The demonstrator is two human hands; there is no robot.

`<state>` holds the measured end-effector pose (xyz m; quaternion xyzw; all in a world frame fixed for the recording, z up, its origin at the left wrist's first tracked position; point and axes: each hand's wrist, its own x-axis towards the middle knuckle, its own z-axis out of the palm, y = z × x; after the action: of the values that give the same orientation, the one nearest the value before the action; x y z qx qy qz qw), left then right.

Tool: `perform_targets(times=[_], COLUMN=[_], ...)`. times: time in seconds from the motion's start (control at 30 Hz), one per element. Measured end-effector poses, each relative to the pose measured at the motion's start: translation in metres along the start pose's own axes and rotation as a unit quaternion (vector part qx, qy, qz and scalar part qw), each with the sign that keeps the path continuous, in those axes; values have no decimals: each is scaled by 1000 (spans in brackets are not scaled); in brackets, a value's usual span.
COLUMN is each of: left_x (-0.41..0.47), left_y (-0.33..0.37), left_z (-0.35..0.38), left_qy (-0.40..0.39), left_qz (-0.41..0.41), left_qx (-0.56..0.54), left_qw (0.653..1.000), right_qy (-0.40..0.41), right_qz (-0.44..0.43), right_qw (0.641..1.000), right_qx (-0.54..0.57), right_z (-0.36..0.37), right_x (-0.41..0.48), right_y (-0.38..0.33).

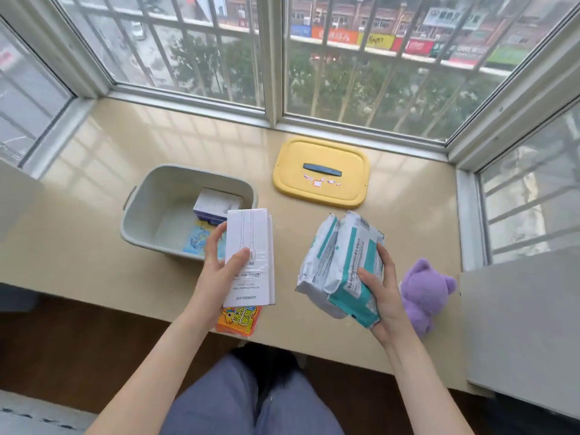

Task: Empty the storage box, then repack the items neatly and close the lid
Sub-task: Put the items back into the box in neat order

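- Left hand (219, 265): closed around a white cable box (250, 257), held above the sill's (94, 196) near edge.
- Right hand (381, 296): grips 2 teal-and-white wipe packs (342, 265), raised above the sill.
- Storage box (138, 221): open, left of centre; holds a small white carton (216, 200) and a blue packet (196, 241).
- Yellow lid (320, 171): flat, right of the box, apart.
- Purple plush bear (422, 293): just beside the right hand.
- Orange packet (240, 320): under the cable box.
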<state>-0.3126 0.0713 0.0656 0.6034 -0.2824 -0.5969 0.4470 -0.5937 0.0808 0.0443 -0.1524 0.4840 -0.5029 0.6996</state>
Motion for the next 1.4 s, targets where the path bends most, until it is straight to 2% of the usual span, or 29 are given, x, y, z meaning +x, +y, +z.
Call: perform_targets(times=[0.2, 0.27, 0.43, 0.7, 0.83, 1.03, 1.4], left_x=[-28, -27, -12, 25, 39, 60, 95], left_y=[42, 47, 45, 60, 80, 90, 84], left_z=[-54, -78, -145, -291, -335, -353, -311], left_qy=[33, 38, 42, 8, -18, -50, -40], left_qz=[60, 69, 50, 10, -3, -16, -41], left_qx=[-15, -12, 21, 56, 81, 94, 89], left_qw=[998, 997, 998, 998, 997, 994, 994], right_qy=[-29, -39, -22, 65, 97, 121, 122], right_qz=[-110, -124, -106, -85, -94, -99, -69], right_qw=[980, 973, 977, 985, 983, 981, 980], right_qx=[-162, -189, -185, -133, -120, -118, -138], right_z=[73, 95, 144, 240, 277, 299, 282], right_x=[-26, -30, -31, -31, -37, -40, -4], right_y=[-14, -4, 48, 150, 178, 188, 167])
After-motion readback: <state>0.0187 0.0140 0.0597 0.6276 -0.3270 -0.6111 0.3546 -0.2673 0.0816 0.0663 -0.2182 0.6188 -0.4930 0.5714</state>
